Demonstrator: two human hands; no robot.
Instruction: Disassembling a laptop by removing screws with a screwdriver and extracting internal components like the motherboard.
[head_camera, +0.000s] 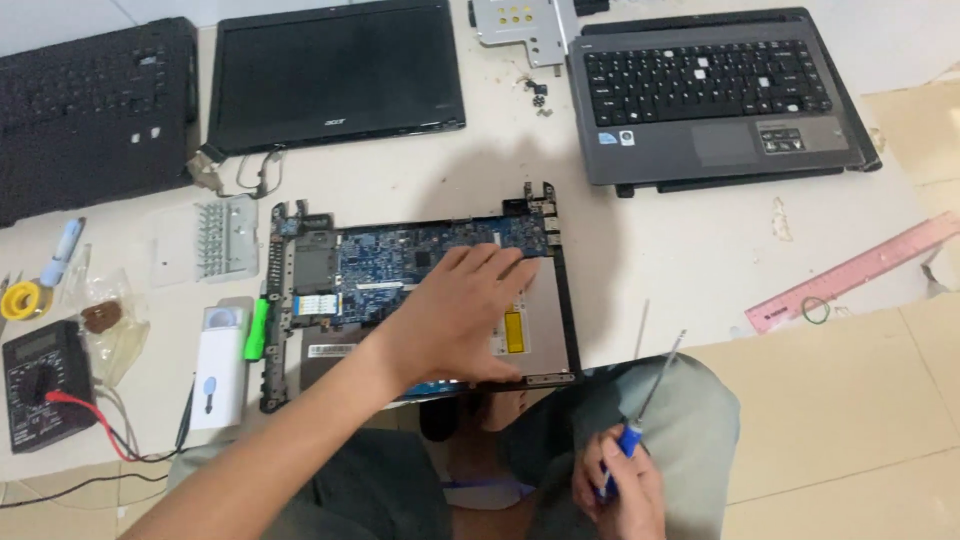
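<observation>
- Laptop base lies on the floor in front of the person, already opened: blue mainboard bare, no keyboard or top cover on it.
- Left hand rests flat on the silver optical drive at the base's right side, fingers spread, gripping nothing.
- Right hand is over the lap, closed around a blue-handled screwdriver, tip up, away from the board.
- Screen panel is detached and lies apart; loose screws near a metal bracket.
- Judgement: teardown approx. half done; board & drive seem not yet out.
</observation>
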